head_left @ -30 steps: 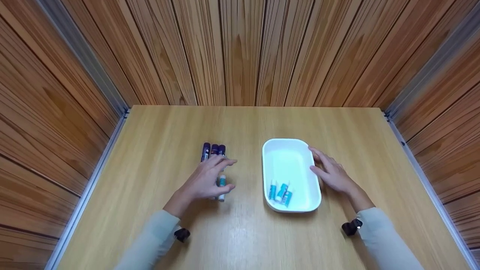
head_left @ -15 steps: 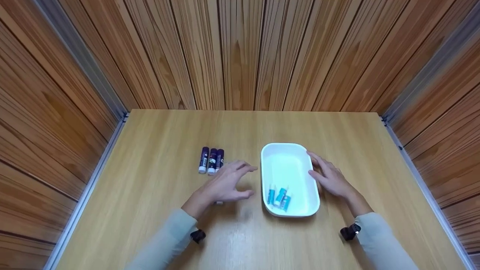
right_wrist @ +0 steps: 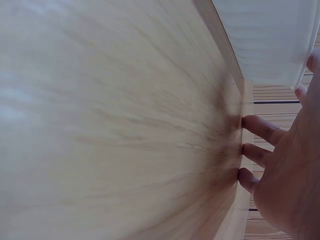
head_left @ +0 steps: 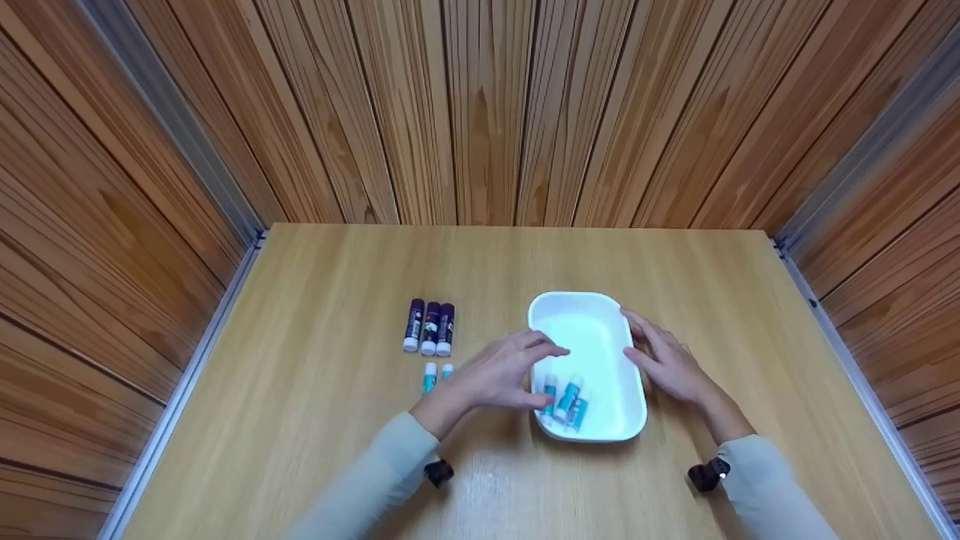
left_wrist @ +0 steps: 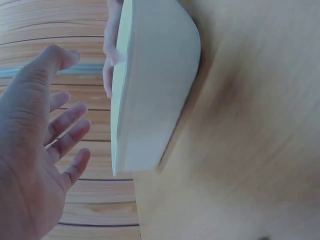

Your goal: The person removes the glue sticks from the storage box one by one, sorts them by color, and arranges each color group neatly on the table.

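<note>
A white plastic tray (head_left: 611,375) stands right of centre on the table, several teal glue sticks (head_left: 568,400) lying in its near left corner. Over the tray's left rim reaches my left hand (head_left: 499,375), thumb and fingers spread apart; in the left wrist view this hand (left_wrist: 30,150) holds nothing beside the tray's wall (left_wrist: 155,85). My right hand (head_left: 671,369) touches the tray's right rim with thumb and forefinger. In the right wrist view, other fingertips of the right hand (right_wrist: 290,190) rest on the table.
Three dark purple glue sticks (head_left: 430,328) with white ends lie in a row left of the tray. Nearer, two teal glue sticks (head_left: 429,376) are partly hidden by the left arm. Wood-panelled walls (head_left: 480,112) enclose the table (head_left: 322,360).
My left hand has moved right, from above the glue sticks to over the tray's left rim, uncovering the purple row. The right hand stays at the tray's right rim.
</note>
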Demonstrator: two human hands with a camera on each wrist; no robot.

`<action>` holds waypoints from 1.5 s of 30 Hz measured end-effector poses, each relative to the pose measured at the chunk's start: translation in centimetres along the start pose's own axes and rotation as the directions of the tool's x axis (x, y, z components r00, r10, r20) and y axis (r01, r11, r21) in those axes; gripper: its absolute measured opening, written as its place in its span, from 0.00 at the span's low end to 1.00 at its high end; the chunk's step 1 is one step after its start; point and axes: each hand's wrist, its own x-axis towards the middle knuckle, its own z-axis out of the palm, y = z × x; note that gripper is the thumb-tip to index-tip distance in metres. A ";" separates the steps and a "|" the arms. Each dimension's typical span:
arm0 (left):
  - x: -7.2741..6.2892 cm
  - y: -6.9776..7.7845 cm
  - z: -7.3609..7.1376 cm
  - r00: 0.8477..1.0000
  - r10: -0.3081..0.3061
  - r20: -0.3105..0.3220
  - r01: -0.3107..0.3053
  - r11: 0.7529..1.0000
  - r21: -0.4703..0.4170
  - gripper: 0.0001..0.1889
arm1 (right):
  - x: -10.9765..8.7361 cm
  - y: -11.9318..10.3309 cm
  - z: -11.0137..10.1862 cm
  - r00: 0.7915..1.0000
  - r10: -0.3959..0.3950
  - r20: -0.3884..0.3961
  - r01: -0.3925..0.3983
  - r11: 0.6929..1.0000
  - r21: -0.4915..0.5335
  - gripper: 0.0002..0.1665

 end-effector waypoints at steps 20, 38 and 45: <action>4.7 1.4 0.9 0.992 0.061 0.111 -0.059 0.998 -0.022 0.42 | -0.2 -0.1 0.1 1.000 -0.026 0.001 0.026 0.999 -0.026 0.43; 6.4 1.7 3.1 0.959 -0.003 0.283 -0.043 0.987 0.157 0.47 | 0.0 -0.2 -0.1 1.000 -0.025 0.002 0.025 0.999 -0.031 0.43; 6.8 2.1 3.7 0.950 -0.031 0.311 -0.034 0.979 0.201 0.46 | 0.1 -0.2 0.0 1.000 -0.005 0.009 0.005 1.000 -0.021 0.43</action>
